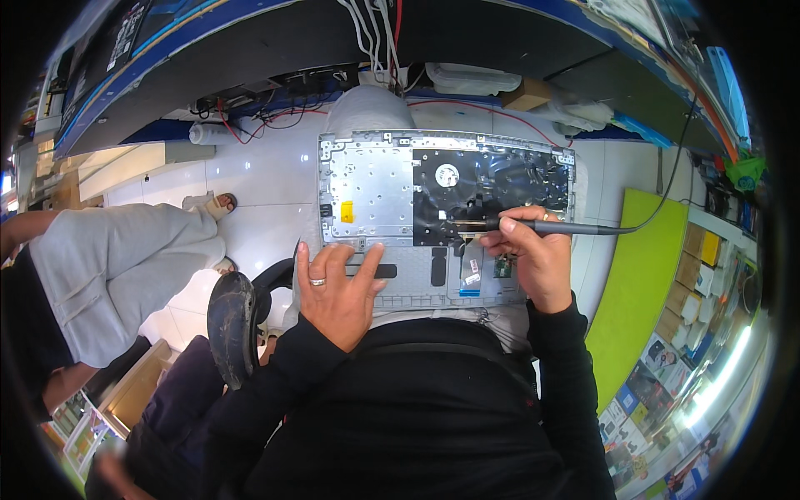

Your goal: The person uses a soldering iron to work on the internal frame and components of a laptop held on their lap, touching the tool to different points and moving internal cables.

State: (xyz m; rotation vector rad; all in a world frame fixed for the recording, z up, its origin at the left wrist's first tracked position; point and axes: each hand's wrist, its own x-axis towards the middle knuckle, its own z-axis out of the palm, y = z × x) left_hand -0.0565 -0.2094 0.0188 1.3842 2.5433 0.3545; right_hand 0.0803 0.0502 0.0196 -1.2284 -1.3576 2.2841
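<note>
Pale tiled floor (267,196) and a dark overhanging surface (275,58) frame a workplace seen from above, with a bright green board (637,292) to the right. At centre, a silver laptop panel (375,179), inner face upward, apparently rests across the person's lap, which serves as its support; a grey-clad knee (371,108) shows beyond its far edge. Left hand (340,283): fingers spread over the near left part of the panel, holding nothing, presumably to steady it. Right hand (533,258): thumb and fingers pinching the dark handle of a corded soldering iron (575,227) close to its front end, a grip that likely favours fine control. The panel's long axis runs left to right across the body. The iron lies nearly parallel to it, tip directed left over the black film (500,179), cord trailing right and upward; contact at the tip cannot be told. Nearer the body, a ribbon cable (471,267) points its blue end toward the person.
</note>
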